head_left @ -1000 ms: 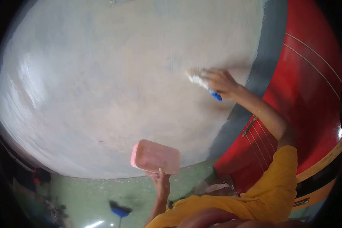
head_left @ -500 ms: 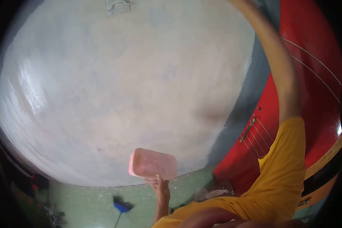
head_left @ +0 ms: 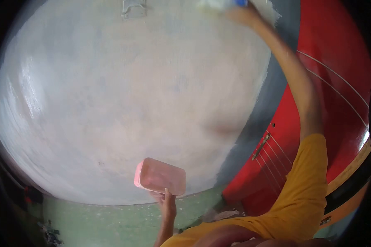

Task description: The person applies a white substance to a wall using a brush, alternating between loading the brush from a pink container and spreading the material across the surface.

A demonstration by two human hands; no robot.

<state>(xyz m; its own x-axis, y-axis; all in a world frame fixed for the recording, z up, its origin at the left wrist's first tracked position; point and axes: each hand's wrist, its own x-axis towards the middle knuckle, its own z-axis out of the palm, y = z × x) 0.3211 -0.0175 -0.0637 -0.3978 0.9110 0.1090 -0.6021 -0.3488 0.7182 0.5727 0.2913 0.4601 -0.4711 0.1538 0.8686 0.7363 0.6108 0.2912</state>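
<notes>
My left hand point(head_left: 166, 198) grips a pink rectangular tub point(head_left: 163, 177) from below, with the thumb on its near rim. The tub is held in front of the lower part of a large wall point(head_left: 152, 99) with patchy whitish paint. At the top of the view my raised right hand point(head_left: 242, 15) is closed on a blurred brush-like tool point(head_left: 218, 5), white with a blue part. The tool is close to the upper wall. Motion blur hides the separate fingers.
A red door point(head_left: 290, 119) with a metal latch point(head_left: 261, 146) is at the right, beside a grey unpainted strip point(head_left: 283, 57). A white fixture point(head_left: 134, 9) is high on the wall. Below lies a green floor point(head_left: 111, 226), with dark items at the lower left.
My right hand and its tool have come into view at the top. The tub and my left hand have shifted slightly left, and the blue broom has left the view.
</notes>
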